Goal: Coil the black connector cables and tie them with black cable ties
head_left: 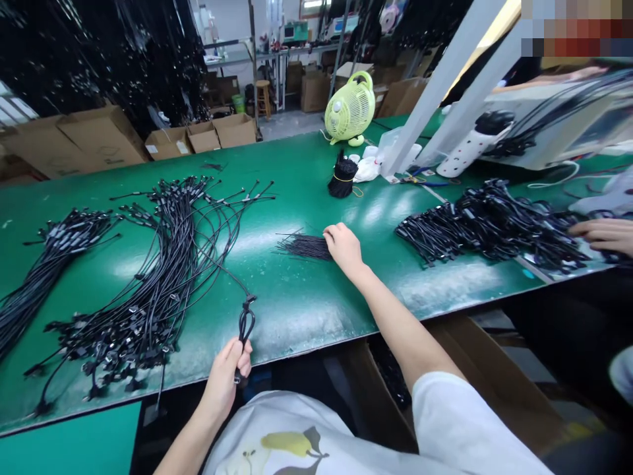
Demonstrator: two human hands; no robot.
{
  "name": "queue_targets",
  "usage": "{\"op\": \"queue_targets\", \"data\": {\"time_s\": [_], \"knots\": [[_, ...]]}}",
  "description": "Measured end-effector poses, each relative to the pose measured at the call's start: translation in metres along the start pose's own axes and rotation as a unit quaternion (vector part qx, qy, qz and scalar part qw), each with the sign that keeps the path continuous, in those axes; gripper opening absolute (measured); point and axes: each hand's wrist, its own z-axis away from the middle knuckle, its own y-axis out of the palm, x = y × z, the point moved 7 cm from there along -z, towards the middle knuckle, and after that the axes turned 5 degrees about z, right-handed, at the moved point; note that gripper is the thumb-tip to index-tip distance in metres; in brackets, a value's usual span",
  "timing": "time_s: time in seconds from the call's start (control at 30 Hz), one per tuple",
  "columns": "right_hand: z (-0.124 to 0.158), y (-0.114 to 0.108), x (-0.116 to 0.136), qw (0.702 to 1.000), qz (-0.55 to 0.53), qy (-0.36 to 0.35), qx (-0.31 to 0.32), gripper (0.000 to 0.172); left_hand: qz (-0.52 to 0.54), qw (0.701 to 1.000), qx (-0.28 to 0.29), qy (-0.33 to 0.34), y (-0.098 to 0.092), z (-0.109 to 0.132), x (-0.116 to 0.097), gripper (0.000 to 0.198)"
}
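A black cable (246, 324), folded into a loop, is gripped in my left hand (228, 369) at the table's front edge. Its connector end points up above the fingers. My right hand (344, 249) reaches to the right end of a flat pile of thin black ties (304, 245), fingertips pressed together there; whether one tie is between them I cannot make out. To the left lies a big heap of loose black cables (173, 264) with connectors at both ends. Farther left is another bundle of cables (54, 264).
Coiled cables (484, 224) are heaped on the right, with a co-worker's hand (606, 234) beside them. A banded bundle of black ties (343, 175), a green fan (350, 111) and a white spotted bottle (475, 142) stand farther back. Cardboard boxes (103, 138) line the far side.
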Motion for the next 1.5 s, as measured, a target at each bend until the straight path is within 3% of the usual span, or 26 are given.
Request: {"op": "queue_targets", "data": {"time_s": [0.07,0.13,0.27,0.37,0.43,0.47,0.57,0.63,0.77,0.87,1.1,1.33,1.43,1.5], "knots": [[0.026,-0.004,0.027,1.0,-0.02,-0.023,0.002,0.027,0.007,1.0,0.008,0.012,0.01,0.0,-0.004,0.047],[0.063,0.002,0.069,0.993,-0.09,-0.072,0.04,0.021,0.023,0.999,0.031,0.026,0.023,-0.002,-0.009,0.055],[0.145,0.013,0.156,0.932,-0.275,-0.177,0.157,0.016,0.034,0.996,0.076,0.042,0.038,-0.006,-0.018,0.061],[0.176,0.003,0.191,0.929,-0.217,-0.272,0.124,0.018,-0.056,0.992,0.05,0.099,0.027,-0.005,-0.03,0.051],[0.183,-0.009,0.209,0.918,-0.105,-0.38,0.049,0.021,-0.167,0.974,0.02,0.15,0.017,0.001,-0.039,0.045],[0.186,-0.015,0.217,0.895,-0.055,-0.443,0.008,0.023,-0.223,0.96,0.005,0.169,0.012,0.003,-0.043,0.043],[0.198,-0.025,0.236,0.797,0.022,-0.601,-0.063,0.028,-0.339,0.922,-0.012,0.185,0.001,0.009,-0.047,0.037],[0.205,-0.026,0.244,0.747,0.041,-0.66,-0.067,0.031,-0.354,0.923,0.009,0.152,-0.005,0.01,-0.043,0.034],[0.209,-0.018,0.255,0.727,0.059,-0.684,0.004,0.026,-0.195,0.975,0.091,0.06,-0.013,0.017,-0.033,0.032],[0.212,-0.02,0.264,0.713,0.059,-0.697,0.048,0.025,-0.057,0.99,0.126,0.003,-0.017,0.027,-0.03,0.033],[0.233,-0.035,0.291,0.645,0.169,-0.745,-0.001,0.034,-0.037,0.992,0.12,-0.021,-0.023,0.04,-0.028,0.027],[0.242,-0.026,0.295,0.645,0.154,-0.748,0.01,0.031,-0.041,0.994,0.091,-0.04,-0.028,0.04,-0.009,0.01],[0.225,-0.022,0.296,0.688,0.109,-0.718,0.016,0.025,-0.057,0.996,0.063,0.003,-0.03,0.042,-0.011,0.023],[0.207,-0.019,0.3,0.742,0.066,-0.666,0.027,0.022,-0.059,0.996,0.018,0.065,-0.034,0.04,-0.024,0.043]]}}
